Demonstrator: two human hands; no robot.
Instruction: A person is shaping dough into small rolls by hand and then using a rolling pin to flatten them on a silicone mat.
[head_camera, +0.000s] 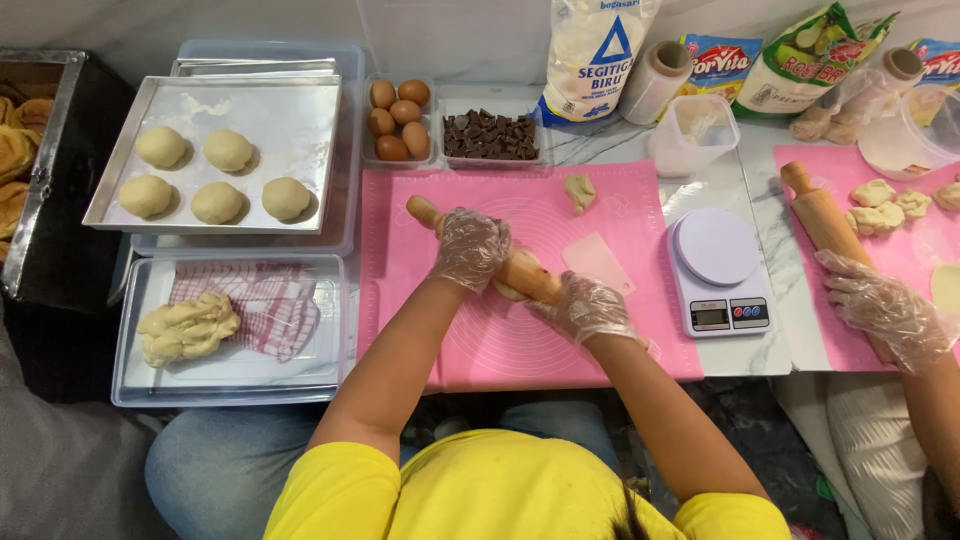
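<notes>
Rolling dough on a pink mat (480, 340) at the tabletop's near edge.

A wooden rolling pin (520, 272) is gripped by the left hand (470, 248) and right hand (588, 307), both gloved and wrapped around it, with a dough piece (507, 290) pressed beneath. Open mat is left on both sides. Five dough balls (228, 150) are counted on the metal tray (300, 110), six eggs (398, 118) beside it.

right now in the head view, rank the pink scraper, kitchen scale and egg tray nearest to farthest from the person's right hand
1. pink scraper, just above the right hand on the mat
2. kitchen scale, off to its right
3. egg tray, far up and left
</notes>
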